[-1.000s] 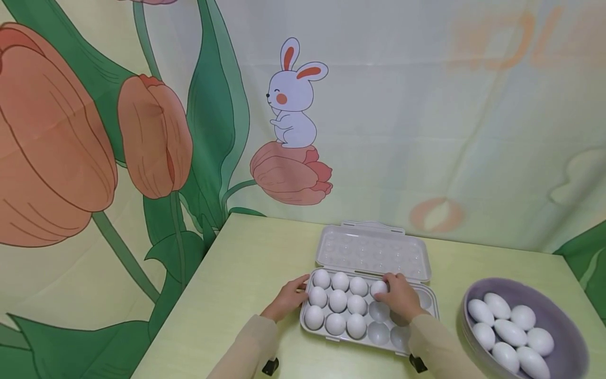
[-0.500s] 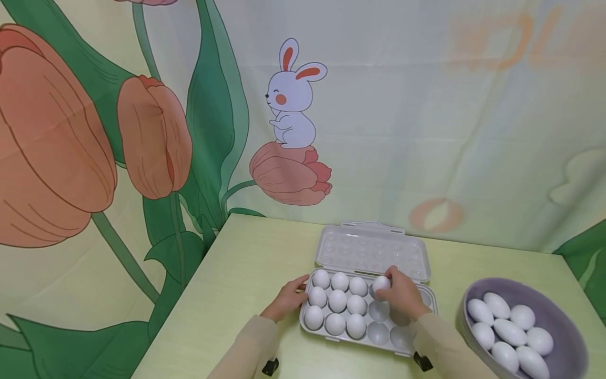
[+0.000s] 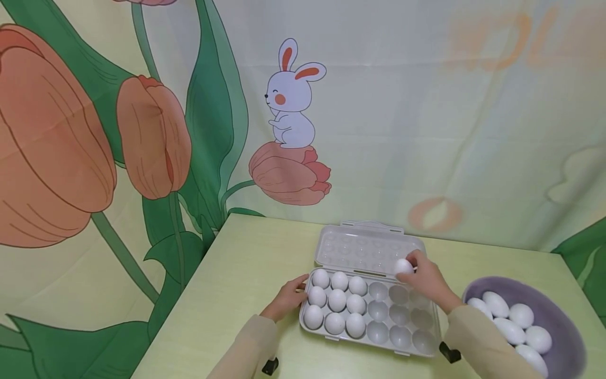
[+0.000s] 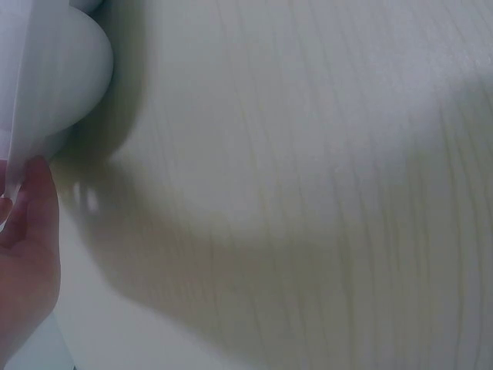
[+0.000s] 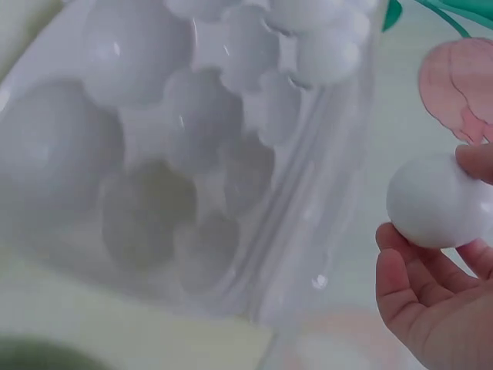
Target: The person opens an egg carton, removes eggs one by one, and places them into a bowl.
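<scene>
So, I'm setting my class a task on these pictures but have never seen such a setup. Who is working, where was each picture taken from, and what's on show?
There is no machine here: a person works with two bare hands. One camera, worn on the head, looks forward and down; the other two are worn on the wrists, one on each. On the table lies an open egg box, with nine white eggs in its three left-hand columns. To its right stands a purple bowl with more eggs. The left hand grips the box's edge at its left end; the right hand holds one egg up, clear of the cups.
</scene>
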Motion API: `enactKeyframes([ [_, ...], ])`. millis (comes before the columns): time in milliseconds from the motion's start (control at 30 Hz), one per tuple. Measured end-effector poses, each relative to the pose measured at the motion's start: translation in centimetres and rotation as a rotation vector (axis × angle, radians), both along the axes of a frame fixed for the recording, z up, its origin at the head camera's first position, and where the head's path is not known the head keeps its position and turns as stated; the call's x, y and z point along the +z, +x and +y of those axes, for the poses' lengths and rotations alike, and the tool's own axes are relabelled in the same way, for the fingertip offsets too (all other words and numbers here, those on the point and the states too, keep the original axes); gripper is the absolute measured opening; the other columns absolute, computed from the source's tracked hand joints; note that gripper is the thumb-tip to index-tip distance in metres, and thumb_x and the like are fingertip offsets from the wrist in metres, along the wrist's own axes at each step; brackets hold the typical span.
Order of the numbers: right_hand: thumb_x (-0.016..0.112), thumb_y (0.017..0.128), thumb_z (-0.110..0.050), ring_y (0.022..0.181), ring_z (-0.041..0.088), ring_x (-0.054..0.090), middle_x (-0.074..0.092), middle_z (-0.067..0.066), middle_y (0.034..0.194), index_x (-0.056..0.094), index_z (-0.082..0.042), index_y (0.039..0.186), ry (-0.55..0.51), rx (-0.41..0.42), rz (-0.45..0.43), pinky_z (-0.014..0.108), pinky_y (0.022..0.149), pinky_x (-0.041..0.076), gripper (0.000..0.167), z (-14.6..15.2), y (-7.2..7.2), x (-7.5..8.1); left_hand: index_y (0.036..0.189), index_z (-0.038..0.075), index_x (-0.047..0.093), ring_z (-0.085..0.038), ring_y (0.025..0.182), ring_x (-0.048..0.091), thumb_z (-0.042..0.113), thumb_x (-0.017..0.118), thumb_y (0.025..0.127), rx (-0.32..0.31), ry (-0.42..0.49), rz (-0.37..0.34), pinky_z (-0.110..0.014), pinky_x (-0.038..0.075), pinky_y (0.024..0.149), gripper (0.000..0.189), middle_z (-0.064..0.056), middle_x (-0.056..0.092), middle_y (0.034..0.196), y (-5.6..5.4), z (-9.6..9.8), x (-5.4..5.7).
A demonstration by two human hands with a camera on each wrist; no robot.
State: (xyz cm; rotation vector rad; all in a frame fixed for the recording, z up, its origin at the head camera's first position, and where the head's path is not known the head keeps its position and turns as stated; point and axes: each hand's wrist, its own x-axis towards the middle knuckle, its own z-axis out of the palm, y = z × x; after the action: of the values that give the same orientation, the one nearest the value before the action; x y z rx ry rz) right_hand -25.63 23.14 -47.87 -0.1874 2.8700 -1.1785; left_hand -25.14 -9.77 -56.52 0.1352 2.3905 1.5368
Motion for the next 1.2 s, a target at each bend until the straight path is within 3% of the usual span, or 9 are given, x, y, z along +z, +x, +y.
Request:
enactKeyframes([
  [200, 0.065, 0.076, -0.024, 0.078, 0.019, 0.055, 0.059, 0.014, 0.090, 0.049, -0.002, 0.101, 0.027, 0.049, -0.017, 0.027, 0.059, 0.043, 0.037, 3.8, 1.1, 2.3, 0.133, -0.001, 0.035, -0.023, 0.089, 0.055, 0.000, 0.048, 0.080, 0.001, -0.009, 0.010, -0.029, 0.049, 0.065, 0.055, -0.024, 0.053, 0.110, -0.1, 0.0, 0.2],
  [400, 0.062, 0.079, -0.030, 0.075, 0.018, 0.053, 0.058, 0.016, 0.092, 0.049, 0.001, 0.108, 0.146, 0.089, -0.114, 0.029, 0.058, 0.042, 0.045, 8.0, 2.6, 4.2, 0.134, -0.001, 0.034, -0.025, 0.091, 0.055, 0.001, 0.048, 0.081, -0.002, -0.013, 0.002, -0.031, 0.049, 0.067, 0.054, -0.024, 0.052, 0.111, -0.2, 0.0, 0.3],
  [533, 0.060, 0.080, -0.032, 0.076, 0.020, 0.053, 0.057, 0.019, 0.094, 0.048, 0.007, 0.113, 0.231, 0.101, -0.167, 0.030, 0.058, 0.042, 0.053, 11.0, 3.4, 4.5, 0.134, -0.001, 0.034, -0.025, 0.091, 0.055, 0.001, 0.048, 0.081, -0.002, -0.013, -0.001, -0.031, 0.049, 0.066, 0.055, -0.024, 0.052, 0.111, -0.3, 0.0, 0.4],
  [633, 0.059, 0.081, -0.034, 0.079, 0.020, 0.053, 0.058, 0.018, 0.096, 0.047, 0.009, 0.115, 0.274, 0.124, -0.200, 0.031, 0.060, 0.042, 0.056, 13.2, 3.9, 4.0, 0.134, -0.001, 0.034, -0.025, 0.091, 0.055, 0.001, 0.048, 0.081, 0.001, -0.015, -0.003, -0.029, 0.049, 0.066, 0.055, -0.024, 0.052, 0.110, -0.3, 0.0, 0.3],
  [700, 0.060, 0.080, -0.033, 0.074, 0.018, 0.052, 0.058, 0.013, 0.089, 0.049, 0.008, 0.112, 0.290, 0.134, -0.213, 0.031, 0.059, 0.041, 0.053, 14.5, 4.4, 3.4, 0.134, 0.000, 0.035, -0.024, 0.091, 0.055, 0.001, 0.048, 0.081, 0.007, -0.021, -0.003, -0.027, 0.048, 0.064, 0.055, -0.023, 0.053, 0.110, -0.4, 0.0, 0.2],
  [833, 0.064, 0.076, -0.029, 0.069, 0.015, 0.050, 0.058, 0.006, 0.080, 0.055, 0.004, 0.099, 0.357, 0.136, -0.179, 0.031, 0.057, 0.039, 0.041, 16.7, 5.2, 2.0, 0.134, -0.001, 0.035, -0.023, 0.089, 0.055, 0.000, 0.049, 0.080, 0.012, -0.023, 0.000, -0.026, 0.048, 0.063, 0.055, -0.023, 0.054, 0.109, -0.4, -0.1, 0.2],
  [967, 0.067, 0.070, -0.022, 0.074, 0.024, 0.055, 0.060, 0.012, 0.082, 0.055, 0.005, 0.091, 0.452, 0.116, -0.142, 0.038, 0.061, 0.043, 0.037, 18.4, 5.8, 0.8, 0.134, -0.001, 0.034, -0.023, 0.089, 0.055, 0.000, 0.049, 0.081, 0.011, -0.024, -0.001, -0.029, 0.048, 0.064, 0.055, -0.023, 0.053, 0.109, -0.3, -0.1, 0.1],
  [1033, 0.068, 0.068, -0.021, 0.077, 0.031, 0.056, 0.060, 0.017, 0.084, 0.054, 0.008, 0.092, 0.486, 0.107, -0.164, 0.042, 0.063, 0.044, 0.040, 19.0, 6.1, 0.3, 0.134, 0.000, 0.034, -0.023, 0.090, 0.055, 0.001, 0.049, 0.081, 0.015, -0.025, -0.009, -0.030, 0.049, 0.066, 0.055, -0.022, 0.053, 0.110, -0.3, -0.2, -0.1],
  [1200, 0.066, 0.064, -0.017, 0.070, 0.024, 0.052, 0.057, 0.011, 0.077, 0.052, 0.007, 0.088, 0.526, 0.086, -0.188, 0.039, 0.059, 0.042, 0.037, 20.2, 7.0, -0.8, 0.134, 0.000, 0.034, -0.023, 0.090, 0.054, 0.001, 0.049, 0.081, 0.016, -0.031, -0.011, -0.031, 0.049, 0.066, 0.055, -0.022, 0.053, 0.110, -0.3, -0.2, -0.3],
])
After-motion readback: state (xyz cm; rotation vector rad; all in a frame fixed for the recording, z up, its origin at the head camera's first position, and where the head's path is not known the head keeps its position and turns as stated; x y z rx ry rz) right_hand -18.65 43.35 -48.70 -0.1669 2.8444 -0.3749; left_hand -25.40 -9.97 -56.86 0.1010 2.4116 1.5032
